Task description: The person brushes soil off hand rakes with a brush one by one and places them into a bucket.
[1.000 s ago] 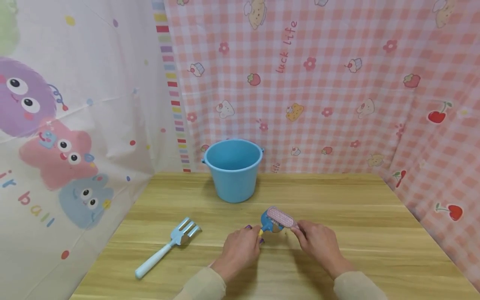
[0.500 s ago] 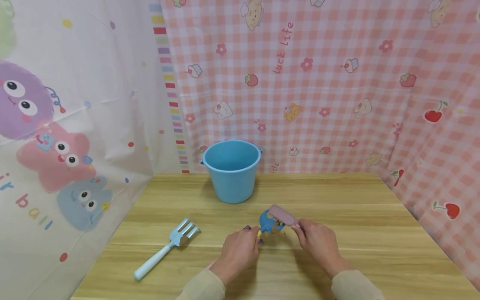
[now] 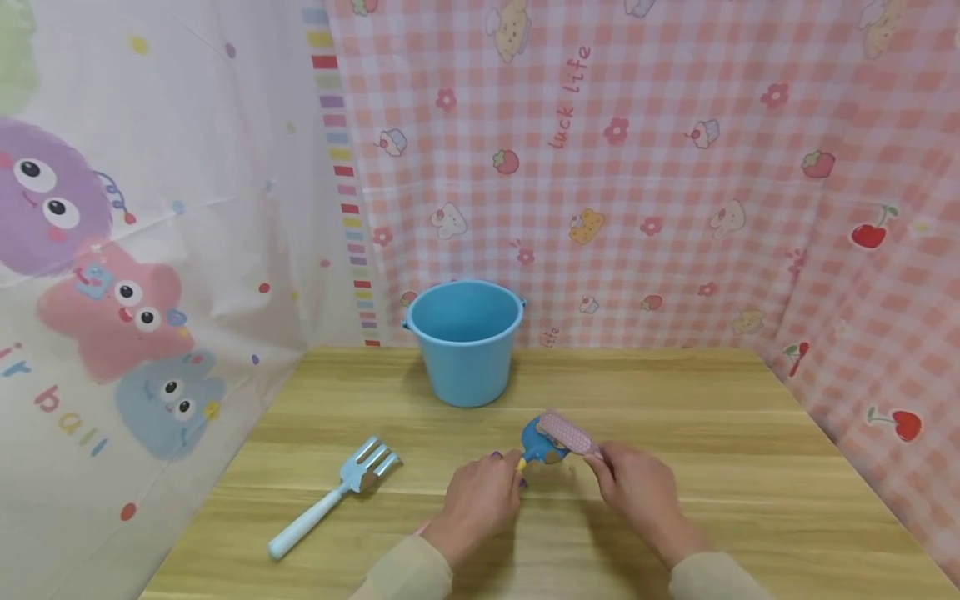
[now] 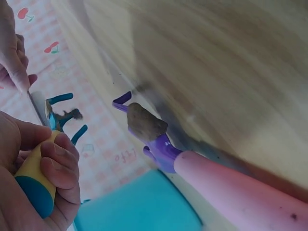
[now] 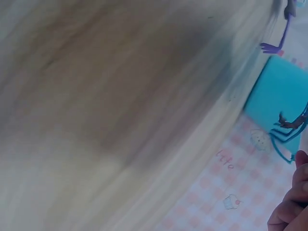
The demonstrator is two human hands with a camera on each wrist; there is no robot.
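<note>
My left hand point(image 3: 480, 498) grips a yellow handle point(image 4: 36, 166) with a teal end. At its far end is a blue rake-like head point(image 3: 537, 442) with bent prongs and brown dirt, seen in the left wrist view. In the head view, my right hand point(image 3: 641, 496) pinches the handle of a pink brush point(image 3: 567, 432). The brush lies across the prongs, its patterned back upward, hiding part of them. On the left of the table is a toy fork point(image 3: 322, 510) with a brown clump point(image 4: 145, 120); it looks pale blue in the head view, purple and pink in the left wrist view.
A blue bucket point(image 3: 471, 362) stands upright at the back of the wooden table point(image 3: 660, 392), beyond both hands. Behind it hangs a pink checked cloth point(image 3: 660, 183). A white cloth point(image 3: 255, 217) with cartoon figures borders the left side.
The brush has shifted slightly across the prongs, and more of the blue head shows than a second ago. The left hand keeps its hold; fork and bucket stay put.
</note>
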